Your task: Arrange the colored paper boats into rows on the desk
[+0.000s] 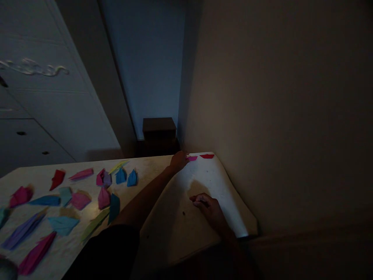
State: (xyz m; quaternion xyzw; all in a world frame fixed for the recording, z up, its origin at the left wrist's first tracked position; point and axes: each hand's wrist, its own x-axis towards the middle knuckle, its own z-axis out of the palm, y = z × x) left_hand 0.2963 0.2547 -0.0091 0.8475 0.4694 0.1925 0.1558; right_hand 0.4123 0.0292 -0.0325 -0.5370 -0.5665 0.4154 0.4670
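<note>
My left hand reaches to the far edge of the table, its fingers closed at the near end of a small pink folded paper. Just right of that lies a red folded paper, close to the table's far right corner. Lower down, my right hand hovers over the pale tabletop with its fingers curled together; I see nothing in them. Left of my left arm, several folded paper pieces are spread out, among them a blue one, a pink one and a light blue one.
The white table meets a bare wall along its right side. White cabinets stand beyond it at the left, and a dark box-like piece of furniture sits behind the far edge. The light is dim.
</note>
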